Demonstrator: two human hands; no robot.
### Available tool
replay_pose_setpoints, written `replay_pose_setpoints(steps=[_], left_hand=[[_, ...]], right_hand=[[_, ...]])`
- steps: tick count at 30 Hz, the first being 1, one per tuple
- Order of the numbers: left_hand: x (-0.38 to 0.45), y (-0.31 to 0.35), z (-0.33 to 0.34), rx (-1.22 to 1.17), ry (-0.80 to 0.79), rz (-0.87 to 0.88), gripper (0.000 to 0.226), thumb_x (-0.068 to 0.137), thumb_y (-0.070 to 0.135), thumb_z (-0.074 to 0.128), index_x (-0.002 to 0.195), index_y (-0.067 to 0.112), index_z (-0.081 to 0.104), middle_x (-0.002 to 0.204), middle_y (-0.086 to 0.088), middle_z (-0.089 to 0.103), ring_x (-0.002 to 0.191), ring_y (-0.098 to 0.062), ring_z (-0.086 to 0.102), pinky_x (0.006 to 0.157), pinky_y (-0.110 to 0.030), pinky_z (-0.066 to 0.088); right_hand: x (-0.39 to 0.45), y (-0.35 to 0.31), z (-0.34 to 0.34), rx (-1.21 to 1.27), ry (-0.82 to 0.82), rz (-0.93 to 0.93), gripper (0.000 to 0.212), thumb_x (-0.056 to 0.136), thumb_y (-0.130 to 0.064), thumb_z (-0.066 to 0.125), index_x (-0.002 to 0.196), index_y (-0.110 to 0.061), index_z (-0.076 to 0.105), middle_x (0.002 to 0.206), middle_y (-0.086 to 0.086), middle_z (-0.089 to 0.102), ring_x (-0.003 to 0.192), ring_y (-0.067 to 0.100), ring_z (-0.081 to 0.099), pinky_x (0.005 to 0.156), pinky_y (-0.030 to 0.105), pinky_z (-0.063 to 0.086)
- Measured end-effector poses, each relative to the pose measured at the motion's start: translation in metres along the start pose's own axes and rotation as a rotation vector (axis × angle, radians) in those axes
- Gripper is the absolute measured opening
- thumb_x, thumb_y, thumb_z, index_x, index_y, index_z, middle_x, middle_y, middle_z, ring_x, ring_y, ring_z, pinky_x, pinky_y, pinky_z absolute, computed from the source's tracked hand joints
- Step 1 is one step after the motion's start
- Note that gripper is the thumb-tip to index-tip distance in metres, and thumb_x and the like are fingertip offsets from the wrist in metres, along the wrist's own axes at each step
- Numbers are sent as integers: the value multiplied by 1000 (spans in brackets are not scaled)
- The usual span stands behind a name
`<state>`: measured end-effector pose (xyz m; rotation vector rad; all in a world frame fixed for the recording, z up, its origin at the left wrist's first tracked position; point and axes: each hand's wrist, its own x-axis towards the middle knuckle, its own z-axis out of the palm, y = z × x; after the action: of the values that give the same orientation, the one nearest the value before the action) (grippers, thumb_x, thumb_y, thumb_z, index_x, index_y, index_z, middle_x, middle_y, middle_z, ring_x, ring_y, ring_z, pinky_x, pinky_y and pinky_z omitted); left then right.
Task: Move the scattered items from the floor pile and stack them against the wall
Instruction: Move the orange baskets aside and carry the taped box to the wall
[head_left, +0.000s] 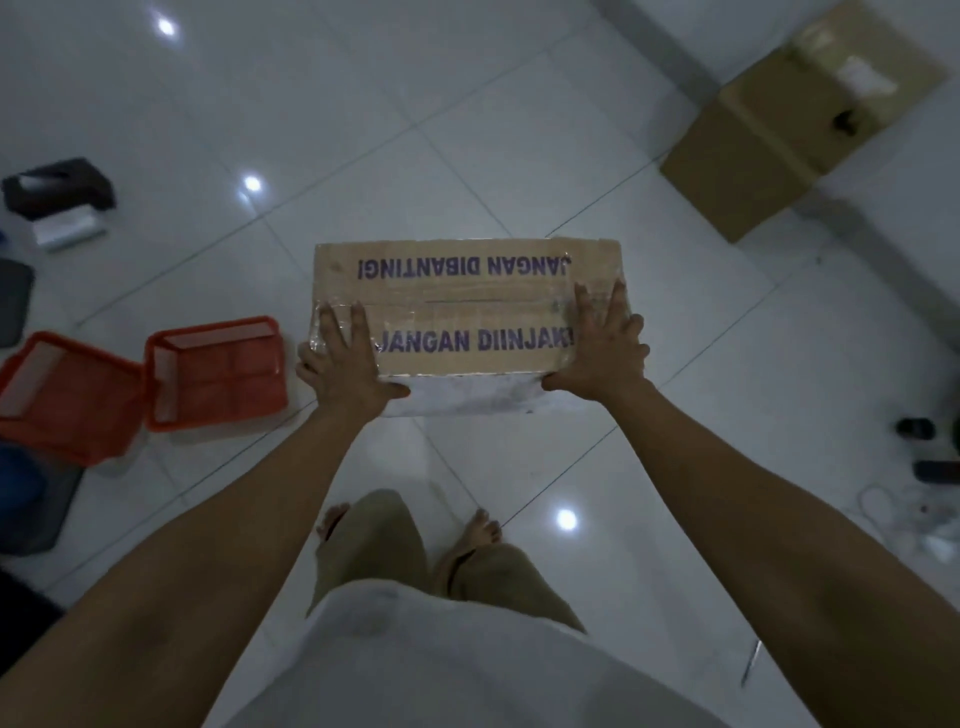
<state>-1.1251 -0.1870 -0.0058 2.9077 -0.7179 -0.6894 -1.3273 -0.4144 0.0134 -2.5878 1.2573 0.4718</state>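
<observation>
**Taped carton in both hands, mid-carry over the tiles**

The cardboard box is held out in front at arm's length, above the white tile floor, clear of it. Left hand grips the near-left corner, right hand the near-right corner; on both, fingers lie spread over the top face w/ thumbs hooked under the near edge.

Handling, as a guess: stiff walls, glossy tape across the top so prob. a bit slick under the fingertips. Printed warnings suggest fragile contents; weight can't be read. Safer hold = palms under the bottom corners, not top-edge pinch.

Around: a bigger brown carton sits far right against what looks like the wall, likely the stack spot. Left of the path: two orange trays, side by side, and a dark box further off. Right: cables and small items. Straight ahead nothing blocks; bare feet near trays, so watch footing.
</observation>
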Motion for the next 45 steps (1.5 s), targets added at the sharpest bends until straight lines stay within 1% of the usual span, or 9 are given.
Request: replay_pose_setpoints(steps=[6, 15, 22, 29, 33, 36, 40, 42, 45], left_hand=[[18, 104, 19, 82, 80, 96, 134, 58, 62, 80, 152, 28, -9, 158, -18, -12, 135, -53, 13, 105, -63, 20], [78, 253, 68, 202, 112, 96, 131, 51, 68, 79, 153, 24, 9, 154, -25, 9, 121, -52, 32, 96, -60, 32], [121, 398, 137, 219, 51, 151, 130, 58, 72, 74, 154, 25, 1, 155, -25, 4, 124, -51, 28, 100, -57, 30], [166, 525, 236, 172, 57, 174, 128, 62, 63, 77, 152, 28, -7, 155, -23, -3, 130, -48, 19, 105, -56, 24], [205, 573, 311, 129, 61, 157, 124, 67, 59, 77, 152, 27, -6, 156, -20, -7, 134, -49, 15, 107, -56, 21], [236, 600, 368, 112, 64, 202, 118, 71, 58, 74, 153, 26, -5, 156, -21, -7, 134, -50, 14, 109, -57, 19], [280, 621, 431, 179, 18, 330, 102, 78, 60, 66, 152, 27, 4, 153, -22, 2, 123, -47, 29, 102, -53, 33], [301, 630, 453, 240, 81, 456, 98, 76, 66, 62, 150, 29, 9, 150, -20, 10, 116, -43, 32, 95, -49, 38], [338, 637, 466, 253, 297, 599, 100, 66, 74, 64, 146, 25, 28, 136, -19, 31, 105, -39, 39, 83, -46, 46]], right_hand=[[39, 93, -20, 52, -10, 49, 139, 54, -69, 79, 151, -34, -13, 157, 15, -22, 137, 48, 12, 103, 62, 34], [144, 223, -10, 92, -100, 106, 138, 54, -70, 77, 151, -34, -14, 157, 14, -23, 139, 50, 9, 103, 65, 32], [225, 366, 6, 74, -106, 158, 136, 53, -71, 76, 151, -34, -11, 157, 15, -22, 138, 50, 11, 102, 64, 34], [322, 498, 52, 50, -90, 131, 138, 50, -74, 75, 149, -36, -13, 157, 14, -21, 135, 51, 16, 100, 64, 36], [381, 553, 90, 12, -84, 106, 137, 56, -71, 77, 151, -34, -14, 158, 16, -23, 139, 52, 9, 104, 63, 31], [421, 590, 131, -43, -16, 112, 137, 54, -74, 75, 152, -31, -11, 158, 17, -19, 137, 51, 13, 101, 62, 34], [475, 627, 189, -96, -42, 156, 131, 61, -72, 73, 152, -30, -11, 159, 16, -15, 140, 49, 10, 104, 63, 31], [497, 636, 219, -123, -21, 167, 121, 69, -64, 70, 153, -30, -11, 160, 17, -9, 142, 48, 7, 110, 64, 23], [532, 644, 239, -71, 159, 127, 113, 68, -56, 69, 153, -28, 0, 158, 18, 5, 141, 49, 11, 111, 64, 14]])
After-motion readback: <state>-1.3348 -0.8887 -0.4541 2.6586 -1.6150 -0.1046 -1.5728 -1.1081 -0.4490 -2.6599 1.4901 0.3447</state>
